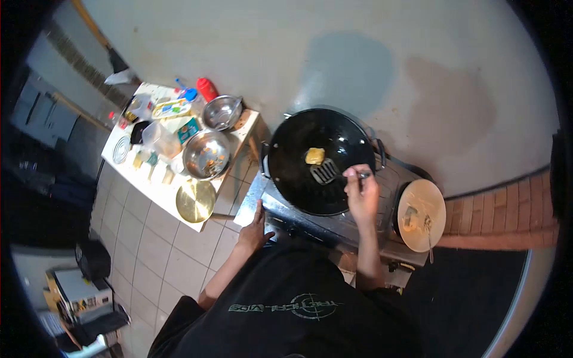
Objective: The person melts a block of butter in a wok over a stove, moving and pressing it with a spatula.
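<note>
My right hand (362,197) is closed round the handle of a slotted spatula (324,172). The spatula's blade is low inside a large black wok (292,188) on the stove. Just beyond the blade, a yellowish lump of food (315,156) lies in the wok, close to the blade's edge. My left hand (253,234) rests at the front left edge of the metal stove (285,206), its index finger stretched out and nothing in its grip.
Right of the wok sits a pale bowl (440,200) with food bits and a utensil. On the left, a white table (119,156) carries metal bowls (222,113), a plastic jug (160,140), a red bottle (207,89) and a gold-coloured round dish (195,201). A wall (441,48) stands behind the stove.
</note>
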Available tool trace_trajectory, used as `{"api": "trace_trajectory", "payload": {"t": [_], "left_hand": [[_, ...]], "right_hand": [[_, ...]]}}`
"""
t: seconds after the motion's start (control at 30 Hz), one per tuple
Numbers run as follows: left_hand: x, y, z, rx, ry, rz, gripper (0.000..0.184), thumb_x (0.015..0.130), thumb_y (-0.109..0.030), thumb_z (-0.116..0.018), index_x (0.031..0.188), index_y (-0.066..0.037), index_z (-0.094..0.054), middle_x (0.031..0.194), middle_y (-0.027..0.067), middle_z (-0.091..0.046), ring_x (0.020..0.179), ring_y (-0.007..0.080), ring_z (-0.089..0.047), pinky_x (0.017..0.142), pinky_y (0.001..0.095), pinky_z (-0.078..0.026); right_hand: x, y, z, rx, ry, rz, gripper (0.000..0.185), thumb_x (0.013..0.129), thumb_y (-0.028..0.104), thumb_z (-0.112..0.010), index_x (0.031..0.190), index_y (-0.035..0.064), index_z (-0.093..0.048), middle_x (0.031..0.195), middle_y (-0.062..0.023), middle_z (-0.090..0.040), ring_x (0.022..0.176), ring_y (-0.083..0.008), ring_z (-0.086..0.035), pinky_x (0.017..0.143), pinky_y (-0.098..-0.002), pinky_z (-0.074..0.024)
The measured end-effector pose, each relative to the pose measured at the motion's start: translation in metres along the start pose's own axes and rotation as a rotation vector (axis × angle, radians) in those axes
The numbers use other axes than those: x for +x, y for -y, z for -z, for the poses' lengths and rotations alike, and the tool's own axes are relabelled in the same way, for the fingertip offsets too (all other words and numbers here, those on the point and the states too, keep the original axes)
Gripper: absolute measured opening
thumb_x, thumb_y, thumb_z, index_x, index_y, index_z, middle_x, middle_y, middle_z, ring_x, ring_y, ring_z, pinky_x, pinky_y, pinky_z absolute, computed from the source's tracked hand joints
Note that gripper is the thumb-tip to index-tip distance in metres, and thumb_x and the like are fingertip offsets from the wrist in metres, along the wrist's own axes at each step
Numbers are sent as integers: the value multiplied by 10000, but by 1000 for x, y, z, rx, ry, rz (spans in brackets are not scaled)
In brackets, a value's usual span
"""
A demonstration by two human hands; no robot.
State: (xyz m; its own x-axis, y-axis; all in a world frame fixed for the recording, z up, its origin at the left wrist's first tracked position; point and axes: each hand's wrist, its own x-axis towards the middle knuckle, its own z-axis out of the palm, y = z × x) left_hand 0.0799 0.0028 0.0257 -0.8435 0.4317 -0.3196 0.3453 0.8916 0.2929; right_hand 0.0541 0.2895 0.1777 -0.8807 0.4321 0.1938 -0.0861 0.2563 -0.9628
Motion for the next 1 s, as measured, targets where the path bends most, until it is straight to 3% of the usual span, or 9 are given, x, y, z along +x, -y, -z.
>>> {"api": "trace_trajectory", "payload": {"t": [0.1, 0.17, 0.2, 0.37, 0.43, 0.57, 0.6, 0.83, 1.0], "left_hand": [[-5, -6, 2, 39, 4, 20, 956, 808, -505, -656, 1459, 44, -221, 1576, 166, 60, 1013, 326, -647, 740, 387, -565], [-5, -1, -10, 43, -103, -15, 954, 807, -507, -656, 1458, 43, -227, 1576, 164, 68, 976, 320, -661, 711, 385, -570], [-7, -9, 6, 40, 1, 35, 967, 808, -512, -653, 1464, 42, -209, 1576, 164, 69, 974, 306, -665, 714, 383, -570], [-6, -12, 16, 3, 108, 89, 985, 805, -511, -657, 1475, 30, -178, 1577, 160, 72, 1041, 296, -641, 726, 385, -569], [-8, -12, 23, -135, 124, 76, 931, 818, -421, -674, 1459, 53, -194, 1576, 151, 59, 1134, 400, -560, 860, 461, -521], [-8, -12, 29, -196, 160, 76, 914, 829, -396, -671, 1452, 75, -194, 1575, 149, 69, 1232, 376, -487, 939, 445, -483], [-7, -10, 22, -127, 92, 56, 969, 814, -464, -669, 1480, 24, -162, 1583, 120, 73, 1084, 350, -608, 826, 427, -543], [-4, -5, 14, -84, 89, 41, 972, 819, -467, -663, 1477, 34, -153, 1581, 128, 75, 1088, 357, -604, 843, 437, -537], [-7, -6, 20, -98, 94, 36, 971, 814, -463, -669, 1475, 35, -161, 1581, 123, 78, 1079, 363, -607, 842, 440, -537]], "right_hand": [[5, -1, 4, -49, 71, 49, 166, 982, 189, -529, 889, 55, -555, 795, 6, -583, 570, -38, -468, 506, -195, -372], [7, 4, 3, -37, 80, 61, 143, 985, 160, -518, 900, 48, -546, 813, -7, -589, 574, -34, -467, 510, -193, -381], [9, 7, 2, -20, 81, 43, 151, 977, 158, -530, 886, 39, -553, 798, -6, -594, 578, -42, -484, 524, -204, -394], [13, 16, -3, -20, 83, 2, 158, 971, 154, -538, 877, 29, -557, 801, -9, -599, 591, -53, -503, 549, -215, -413], [14, 19, -4, -27, 91, 57, 155, 972, 155, -535, 886, 29, -563, 797, -8, -599, 599, -58, -508, 556, -218, -420], [19, 17, -10, -37, 100, 106, 174, 963, 184, -559, 875, 35, -578, 703, -4, -581, 582, -57, -521, 542, -221, -414], [20, 18, -13, -44, 82, 125, 185, 957, 193, -569, 863, 35, -577, 638, 4, -538, 556, -54, -504, 530, -221, -400], [16, 26, -7, -76, 116, 138, 191, 955, 187, -573, 855, 25, -559, 617, -4, -505, 541, -68, -464, 520, -240, -384], [1, 37, 7, -285, 112, 110, 212, 954, 198, -571, 867, 13, -514, 627, -85, -482, 544, -135, -448, 538, -303, -402]]}}
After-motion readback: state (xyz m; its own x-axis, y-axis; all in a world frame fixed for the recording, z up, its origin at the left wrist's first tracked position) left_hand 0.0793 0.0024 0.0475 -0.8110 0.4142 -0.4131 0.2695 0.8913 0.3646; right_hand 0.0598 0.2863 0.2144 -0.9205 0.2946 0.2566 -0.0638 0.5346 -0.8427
